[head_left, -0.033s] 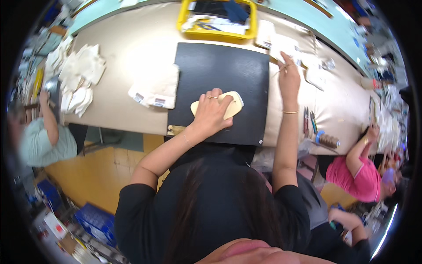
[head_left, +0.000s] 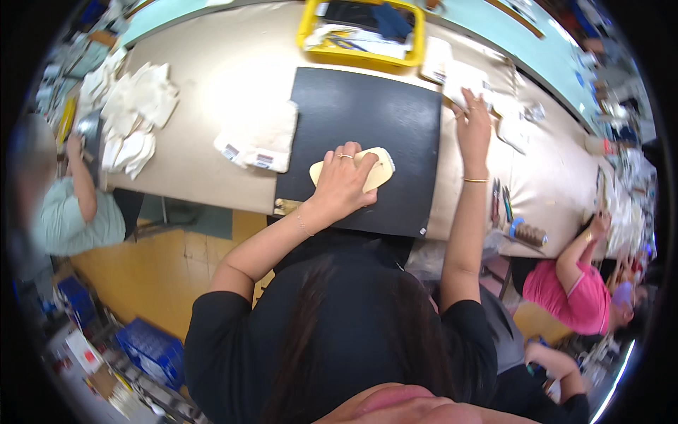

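My left hand (head_left: 342,180) is closed over a cream, rounded oblong brush (head_left: 383,166) with a pale bristly edge. It rests on a black mat (head_left: 367,106) laid on the beige-covered table. My right hand (head_left: 474,124) reaches out past the mat's right side, thumb and fingers apart, at the near edge of some white fabric pieces (head_left: 465,79). Whether the fingertips touch the fabric is hard to tell. Left of the mat lies a flat stack of white fabric pieces (head_left: 261,134) with small dark labels, overlapping the mat's edge.
Beyond the mat stands a yellow basket (head_left: 360,59) holding tools and dark cloth. Snips (head_left: 496,201) and a brown thread spool (head_left: 530,232) lie at the right. White cloth pieces (head_left: 138,102) are heaped far left. Co-workers sit at left (head_left: 78,215) and right (head_left: 565,293).
The whole view has shifted slightly. My right hand's fingers have spread a little and lean over the white fabric. My left hand keeps its hold on the brush.
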Demonstrator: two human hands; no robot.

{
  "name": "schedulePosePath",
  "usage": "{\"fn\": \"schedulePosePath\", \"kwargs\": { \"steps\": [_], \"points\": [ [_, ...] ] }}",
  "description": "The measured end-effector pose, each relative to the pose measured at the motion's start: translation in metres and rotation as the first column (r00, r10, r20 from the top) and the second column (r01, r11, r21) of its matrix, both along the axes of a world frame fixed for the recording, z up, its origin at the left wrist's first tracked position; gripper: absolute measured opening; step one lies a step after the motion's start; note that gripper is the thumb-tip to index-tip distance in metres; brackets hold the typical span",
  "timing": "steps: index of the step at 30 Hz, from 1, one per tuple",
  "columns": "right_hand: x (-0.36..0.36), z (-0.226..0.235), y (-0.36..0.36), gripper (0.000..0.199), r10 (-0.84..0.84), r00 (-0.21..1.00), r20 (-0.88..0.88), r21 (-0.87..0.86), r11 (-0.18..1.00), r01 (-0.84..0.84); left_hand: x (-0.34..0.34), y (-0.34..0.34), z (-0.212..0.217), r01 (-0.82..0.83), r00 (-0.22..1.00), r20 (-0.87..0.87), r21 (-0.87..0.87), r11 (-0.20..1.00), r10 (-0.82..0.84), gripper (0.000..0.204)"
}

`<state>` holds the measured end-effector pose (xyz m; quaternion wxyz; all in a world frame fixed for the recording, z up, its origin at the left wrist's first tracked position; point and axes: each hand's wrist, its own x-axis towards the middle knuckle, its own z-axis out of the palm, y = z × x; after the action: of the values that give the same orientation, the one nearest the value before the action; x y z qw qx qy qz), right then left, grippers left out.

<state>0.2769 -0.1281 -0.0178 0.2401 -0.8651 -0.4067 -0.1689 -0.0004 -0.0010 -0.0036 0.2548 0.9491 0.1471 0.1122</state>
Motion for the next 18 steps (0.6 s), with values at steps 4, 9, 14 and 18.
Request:
{"fn": "schedulePosePath", "kwargs": {
  "steps": [4,9,14,18],
  "points": [
    [0.037,-0.034,-0.008,0.055,-0.088,0.994,-0.062,-0.268,0.961,0.068,-0.02,0.037,0.022,-0.221,0.973,0.089,0.115,0.968,0.212,0.062],
    [0.047,-0.043,-0.003,0.043,-0.094,0.994,0.062,-0.169,0.98,0.104,-0.027,0.093,0.047,-0.424,0.905,0.204,0.351,0.835,0.374,0.059],
    [0.034,-0.001,-0.003,0.035,-0.161,0.961,0.225,0.095,0.985,0.142,-0.008,0.035,0.037,-0.009,0.984,0.18,0.122,0.992,-0.013,0.057],
    [-0.002,0.046,-0.01,0.038,-0.195,0.963,0.185,0.294,0.946,0.135,-0.006,-0.02,0.02,0.283,0.957,0.049,0.027,0.959,-0.284,0.058]
  ]
}}
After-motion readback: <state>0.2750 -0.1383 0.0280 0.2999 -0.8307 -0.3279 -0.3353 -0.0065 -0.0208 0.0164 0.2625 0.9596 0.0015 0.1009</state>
